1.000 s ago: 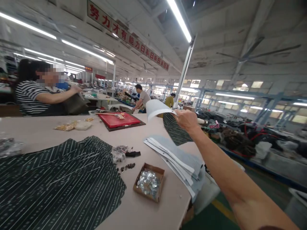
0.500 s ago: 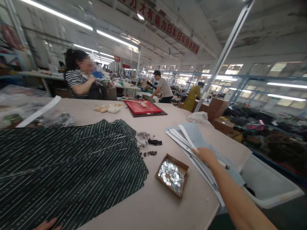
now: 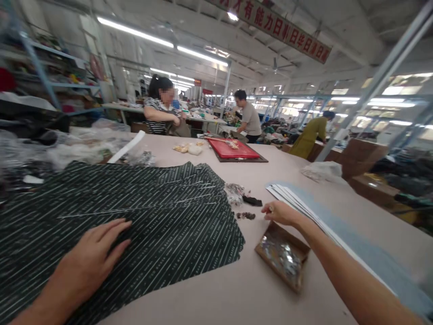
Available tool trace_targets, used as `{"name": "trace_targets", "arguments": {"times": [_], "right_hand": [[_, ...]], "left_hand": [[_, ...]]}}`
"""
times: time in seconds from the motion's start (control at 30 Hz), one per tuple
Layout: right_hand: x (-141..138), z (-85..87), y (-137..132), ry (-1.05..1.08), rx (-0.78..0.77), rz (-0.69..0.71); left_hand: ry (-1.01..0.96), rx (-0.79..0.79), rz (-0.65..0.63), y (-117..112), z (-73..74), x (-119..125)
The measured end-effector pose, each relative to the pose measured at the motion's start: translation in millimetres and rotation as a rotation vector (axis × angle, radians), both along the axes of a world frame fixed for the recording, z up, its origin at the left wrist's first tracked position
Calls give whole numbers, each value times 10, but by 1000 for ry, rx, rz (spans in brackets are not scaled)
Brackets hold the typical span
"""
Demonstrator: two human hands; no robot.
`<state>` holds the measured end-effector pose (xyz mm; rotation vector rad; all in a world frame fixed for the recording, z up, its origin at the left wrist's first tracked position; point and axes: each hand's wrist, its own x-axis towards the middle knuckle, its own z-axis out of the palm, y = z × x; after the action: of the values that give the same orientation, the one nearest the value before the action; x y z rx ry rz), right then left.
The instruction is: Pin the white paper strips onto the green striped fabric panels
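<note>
Pressing flat on the dark striped fabric pieces (image 3: 142,212), our left hand (image 3: 91,257) lies open, grasping nothing. Our right hand (image 3: 279,212) hovers loosely curled, empty, above one cardboard box (image 3: 282,257) of shiny studs near the table's (image 3: 209,289) right edge. Nothing looks attached yet. Grey sheets (image 3: 324,216): several, uncountable.

Matt dark striped cloth (image 3: 145,212), shiny metallic pieces in a brown cardboard box (image 3: 282,257), smooth tabletop (image 3: 237,298).
</note>
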<state>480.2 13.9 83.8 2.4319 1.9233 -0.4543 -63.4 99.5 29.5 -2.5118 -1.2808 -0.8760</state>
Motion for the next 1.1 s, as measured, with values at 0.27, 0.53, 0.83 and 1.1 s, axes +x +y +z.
{"name": "trace_targets", "arguments": {"times": [0.27,0.53,0.83,1.1], "right_hand": [[-63,-350,210,79,21,134],[-49,-412,300,91,70,71],[-101,-412,351,118,51,90],[-42,-463,368,121,35,23]], "left_hand": [[155,14,58,179,226,82],[211,25,78,117,260,128],[214,88,111,64,108,140],[324,35,124,5,37,147]]}}
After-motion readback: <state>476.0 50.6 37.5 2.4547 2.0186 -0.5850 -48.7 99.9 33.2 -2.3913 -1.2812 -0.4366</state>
